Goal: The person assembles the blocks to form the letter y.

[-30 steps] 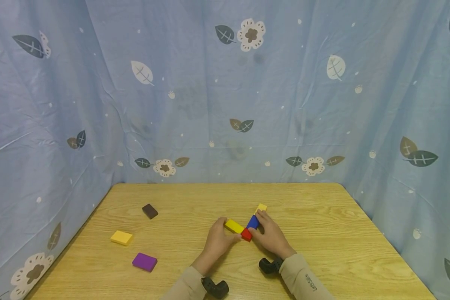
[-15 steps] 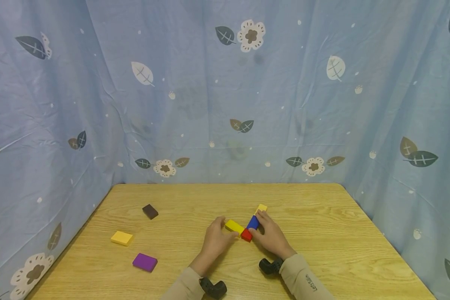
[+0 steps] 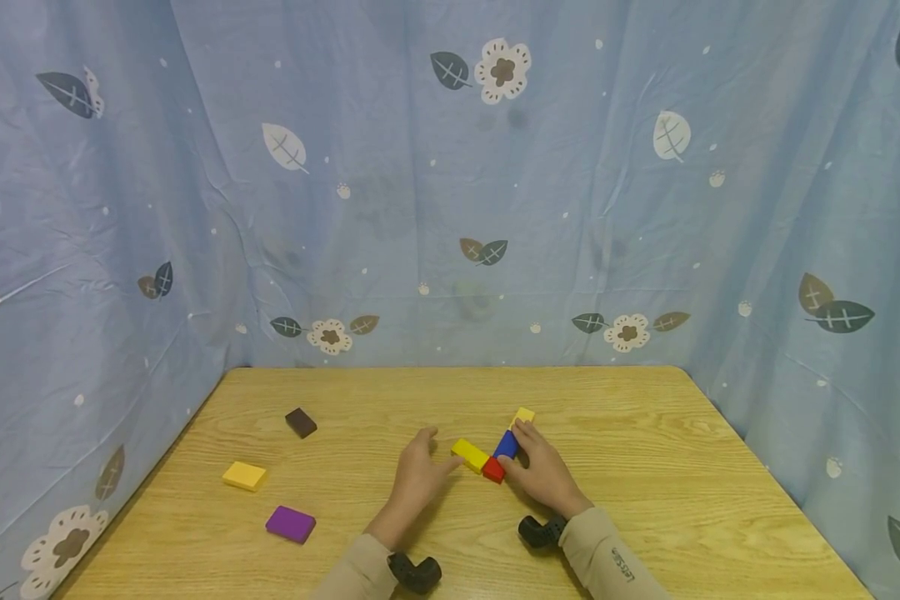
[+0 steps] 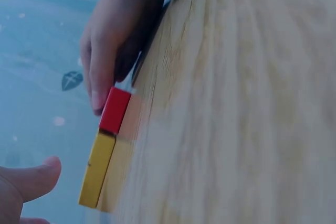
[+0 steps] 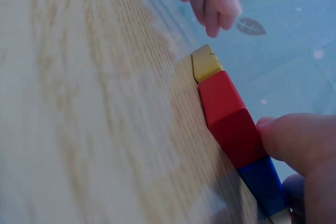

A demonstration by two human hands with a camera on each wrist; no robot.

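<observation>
Four-sided blocks lie in a V on the wooden table. A bright yellow block (image 3: 468, 456) meets a red block (image 3: 494, 470) at the near corner. From there a blue block (image 3: 506, 446) and a paler yellow block (image 3: 523, 415) run away to the right. My right hand (image 3: 546, 477) holds the blue block, thumb at its near end and fingers toward the paler one; in the right wrist view the thumb (image 5: 286, 137) lies right by the red block (image 5: 231, 116). My left hand (image 3: 417, 477) is left of the bright yellow block, holding nothing, thumb and fingers spread apart.
On the left of the table (image 3: 645, 467) lie a dark brown block (image 3: 301, 422), an orange-yellow block (image 3: 244, 476) and a purple block (image 3: 291, 524). A blue patterned curtain (image 3: 390, 192) stands behind the table and along both sides. Each wrist wears a black device.
My left hand has let go of the bright yellow and red blocks and drawn back to the left. The right hand and the blocks have stayed in place.
</observation>
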